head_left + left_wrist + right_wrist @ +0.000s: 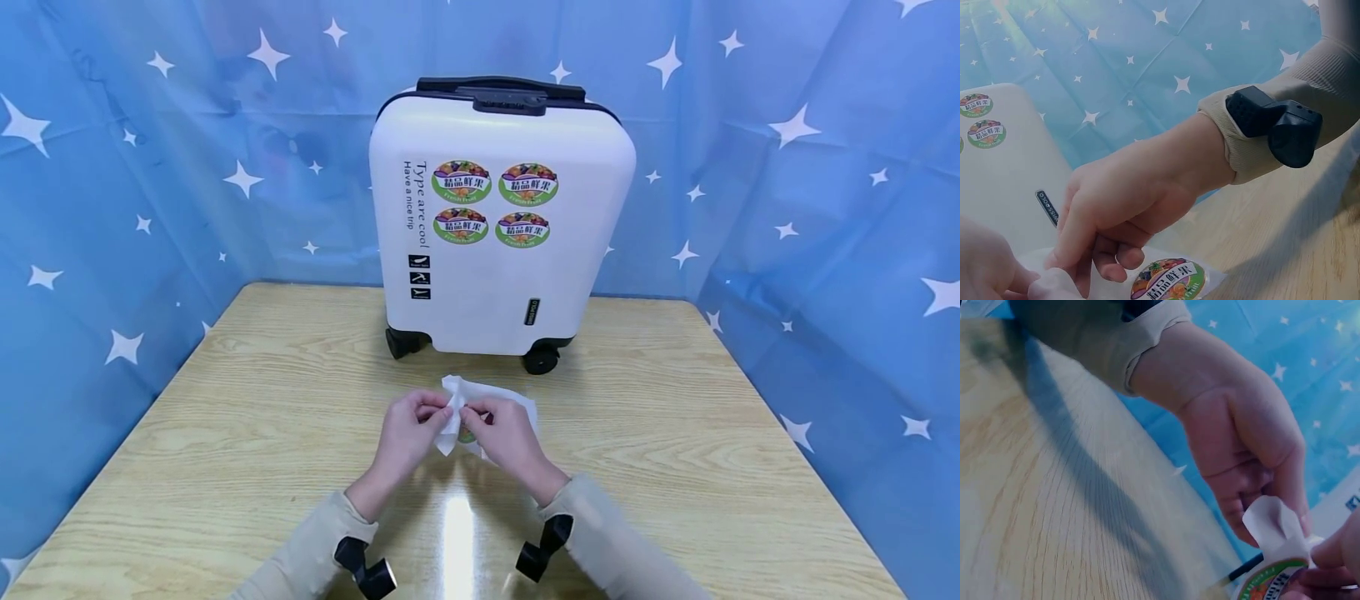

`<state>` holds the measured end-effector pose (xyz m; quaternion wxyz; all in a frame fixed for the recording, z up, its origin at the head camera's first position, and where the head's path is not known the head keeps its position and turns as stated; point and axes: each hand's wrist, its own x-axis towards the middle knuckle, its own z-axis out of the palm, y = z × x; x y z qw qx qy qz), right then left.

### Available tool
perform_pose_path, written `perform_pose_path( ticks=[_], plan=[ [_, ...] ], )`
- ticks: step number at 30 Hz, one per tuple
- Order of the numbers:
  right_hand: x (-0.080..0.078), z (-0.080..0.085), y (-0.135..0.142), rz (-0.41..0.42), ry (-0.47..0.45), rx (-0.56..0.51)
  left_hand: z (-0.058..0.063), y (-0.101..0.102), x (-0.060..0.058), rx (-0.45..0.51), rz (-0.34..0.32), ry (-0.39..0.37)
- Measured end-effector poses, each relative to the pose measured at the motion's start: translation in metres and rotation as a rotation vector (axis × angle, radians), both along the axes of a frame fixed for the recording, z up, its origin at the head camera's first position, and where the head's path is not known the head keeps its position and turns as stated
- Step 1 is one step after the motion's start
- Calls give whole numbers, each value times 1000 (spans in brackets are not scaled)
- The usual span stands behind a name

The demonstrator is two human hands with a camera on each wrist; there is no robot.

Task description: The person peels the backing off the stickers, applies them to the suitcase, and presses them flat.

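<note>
Both hands meet over the table at a white sticker sheet point(498, 393), with a colourful oval fruit sticker point(467, 434) partly hidden beneath the fingers. My left hand point(407, 429) pinches the sheet's left edge between thumb and fingers. Beside it my right hand point(507, 433) pinches the sheet near that sticker, its fingertips close to the left ones. In the left wrist view another oval sticker point(1169, 280) shows on the sheet under the right hand. The right wrist view shows a curled paper flap point(1271, 522) standing up at the left hand's fingers.
A white suitcase point(480, 292) stands upright on the wooden table point(285, 400) just beyond the hands. Several matching oval stickers point(461, 182) are on its upper front, beside printed black text. A blue curtain point(180, 108) with white stars surrounds the table's back and sides.
</note>
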<state>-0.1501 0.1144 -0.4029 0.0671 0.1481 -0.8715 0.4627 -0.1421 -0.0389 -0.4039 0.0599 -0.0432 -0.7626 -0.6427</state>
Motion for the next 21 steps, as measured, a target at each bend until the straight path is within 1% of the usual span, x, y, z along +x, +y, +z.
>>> perform_pose_path(
  ticks=[4,10,14,18,21],
  plan=[
    [1,2,-1,-32,-101,-89,0,1,2,-3,-6,-7],
    [1,4,-2,-53,-184,-116,1,3,4,-16,-9,-12],
    [0,6,-1,-67,-212,-133,2,2,3,-3,-8,-13],
    [-1,9,-1,-79,-216,-137,4,2,2,23,-6,-18],
    [-1,10,-1,-86,-219,-138,5,3,1,24,0,-25]
  ],
)
